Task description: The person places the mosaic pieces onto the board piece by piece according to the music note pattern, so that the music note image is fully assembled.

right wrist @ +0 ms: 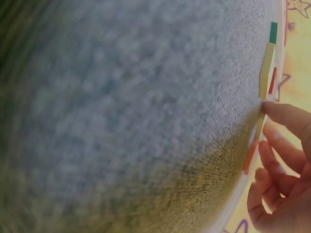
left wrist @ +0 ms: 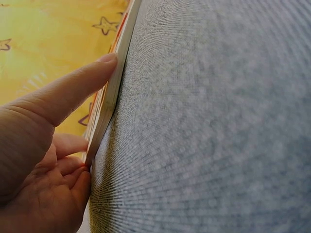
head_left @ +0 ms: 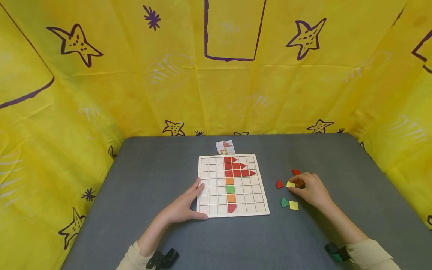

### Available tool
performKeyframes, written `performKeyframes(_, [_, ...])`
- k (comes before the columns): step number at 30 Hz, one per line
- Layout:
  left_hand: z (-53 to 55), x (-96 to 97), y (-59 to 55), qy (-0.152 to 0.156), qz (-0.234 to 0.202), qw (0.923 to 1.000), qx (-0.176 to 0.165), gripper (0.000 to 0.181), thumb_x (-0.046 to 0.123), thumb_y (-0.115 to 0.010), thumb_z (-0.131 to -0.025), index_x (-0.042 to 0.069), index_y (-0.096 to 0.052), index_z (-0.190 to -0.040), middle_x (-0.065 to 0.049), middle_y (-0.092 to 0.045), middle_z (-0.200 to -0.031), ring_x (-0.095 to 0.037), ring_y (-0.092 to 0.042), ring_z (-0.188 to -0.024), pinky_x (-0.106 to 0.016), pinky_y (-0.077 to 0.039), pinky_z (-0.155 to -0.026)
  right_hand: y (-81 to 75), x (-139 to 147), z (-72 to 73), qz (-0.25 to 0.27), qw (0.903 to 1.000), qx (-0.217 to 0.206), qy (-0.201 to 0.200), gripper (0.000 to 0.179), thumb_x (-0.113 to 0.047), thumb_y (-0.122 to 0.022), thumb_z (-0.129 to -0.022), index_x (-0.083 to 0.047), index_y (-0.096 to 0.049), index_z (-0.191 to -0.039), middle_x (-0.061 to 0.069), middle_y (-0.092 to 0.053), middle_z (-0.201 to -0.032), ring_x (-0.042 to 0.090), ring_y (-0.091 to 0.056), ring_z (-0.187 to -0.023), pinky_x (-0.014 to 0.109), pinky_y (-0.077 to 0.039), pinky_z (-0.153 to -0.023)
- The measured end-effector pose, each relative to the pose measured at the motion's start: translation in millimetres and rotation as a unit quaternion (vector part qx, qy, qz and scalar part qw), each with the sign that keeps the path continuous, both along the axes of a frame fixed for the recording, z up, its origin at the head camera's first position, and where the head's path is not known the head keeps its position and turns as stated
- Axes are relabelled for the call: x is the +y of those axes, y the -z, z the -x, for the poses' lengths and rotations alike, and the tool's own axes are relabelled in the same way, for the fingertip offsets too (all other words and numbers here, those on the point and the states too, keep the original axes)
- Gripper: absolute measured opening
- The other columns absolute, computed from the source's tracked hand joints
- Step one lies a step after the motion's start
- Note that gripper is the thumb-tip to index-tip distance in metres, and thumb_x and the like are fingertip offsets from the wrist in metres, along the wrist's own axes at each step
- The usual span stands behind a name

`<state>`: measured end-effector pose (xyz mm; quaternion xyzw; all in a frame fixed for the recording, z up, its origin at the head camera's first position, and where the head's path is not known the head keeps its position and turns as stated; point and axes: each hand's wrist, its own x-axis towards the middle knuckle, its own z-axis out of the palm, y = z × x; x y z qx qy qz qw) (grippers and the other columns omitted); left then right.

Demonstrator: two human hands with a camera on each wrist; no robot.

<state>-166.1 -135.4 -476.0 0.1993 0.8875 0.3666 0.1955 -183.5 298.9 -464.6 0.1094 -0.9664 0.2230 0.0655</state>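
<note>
A pale wooden grid board (head_left: 209,187) lies on the table, with red, orange and green tiles set in a column and rows. My left hand (head_left: 183,206) rests on its near left corner, fingers along the left side and thumb (left wrist: 82,87) on the near edge. To the right of the board, my right hand (head_left: 312,189) pinches a yellow square tile (head_left: 290,184) between thumb and index finger, low over the table. An orange tile (right wrist: 250,156) lies by those fingers, partly hidden in the head view. Around them are a red rounded tile (head_left: 279,184) and another red tile (head_left: 296,172).
Nearer me lie a green rounded tile (head_left: 285,203) and a second yellow square tile (head_left: 294,205). A small printed pattern card (head_left: 225,147) lies just beyond the board's far edge. Yellow patterned cloth (head_left: 135,93) surrounds the grey table (head_left: 152,165) at the back and sides.
</note>
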Motion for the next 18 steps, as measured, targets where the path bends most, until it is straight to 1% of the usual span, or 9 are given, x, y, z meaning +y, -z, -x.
performKeyframes(2, [0.1, 0.2, 0.4, -0.001, 0.0, 1.0, -0.001, 0.104, 0.04, -0.081, -0.072, 0.01, -0.021, -0.152, -0.008, -0.002, -0.161, -0.032, -0.012, -0.146, -0.055, -0.022, -0.111, 0.7, -0.9, 0.6, 0.002, 0.9999, -0.006, -0.011, 0.023, -0.019, -0.079, -0.075, -0.007, -0.074, -0.094, 0.002, -0.064, -0.078, 0.021, -0.051, -0.075, 0.04, -0.037, -0.074])
performKeyframes(4, [0.2, 0.2, 0.8, -0.001, 0.001, 1.0, -0.002, 0.104, 0.04, -0.081, -0.072, 0.01, -0.021, -0.152, -0.008, -0.002, -0.161, -0.032, -0.012, -0.146, -0.055, -0.022, -0.111, 1.0, -1.3, 0.7, 0.0, 0.9998, -0.015, -0.01, 0.025, -0.019, -0.079, -0.075, -0.007, -0.074, -0.096, 0.002, -0.066, -0.08, 0.02, -0.051, -0.076, 0.04, -0.037, -0.074])
performKeyframes(12, [0.0, 0.0, 0.3, -0.003, 0.002, 1.0, -0.003, 0.105, 0.041, -0.08, -0.072, 0.01, -0.02, -0.152, -0.008, -0.002, -0.161, -0.032, -0.012, -0.146, -0.055, -0.022, -0.111, 0.8, 0.0, -0.4, 0.001, 0.9988, -0.046, 0.016, 0.027, -0.025, -0.079, -0.076, -0.01, -0.074, -0.098, 0.005, -0.069, -0.087, 0.023, -0.053, -0.083, 0.039, -0.04, -0.073])
performKeyframes(15, [-0.3, -0.2, 0.2, -0.003, 0.003, 1.0, -0.003, 0.104, 0.041, -0.08, -0.072, 0.011, -0.02, -0.152, -0.008, -0.002, -0.161, -0.032, -0.012, -0.146, -0.055, -0.022, -0.112, 0.7, -0.6, -0.4, 0.003, 0.9989, -0.042, 0.019, 0.027, -0.027, -0.079, -0.076, -0.01, -0.075, -0.097, 0.004, -0.069, -0.086, 0.023, -0.054, -0.082, 0.038, -0.041, -0.072])
performKeyframes(18, [-0.3, -0.4, 0.6, -0.002, 0.003, 1.0, -0.004, 0.104, 0.041, -0.08, -0.072, 0.01, -0.021, -0.152, -0.008, -0.002, -0.161, -0.032, -0.012, -0.146, -0.054, -0.022, -0.112, 0.5, -3.2, -1.1, 0.023, 0.9987, -0.039, 0.024, 0.028, -0.03, -0.08, -0.076, -0.012, -0.075, -0.096, 0.004, -0.069, -0.086, 0.022, -0.055, -0.082, 0.037, -0.042, -0.071])
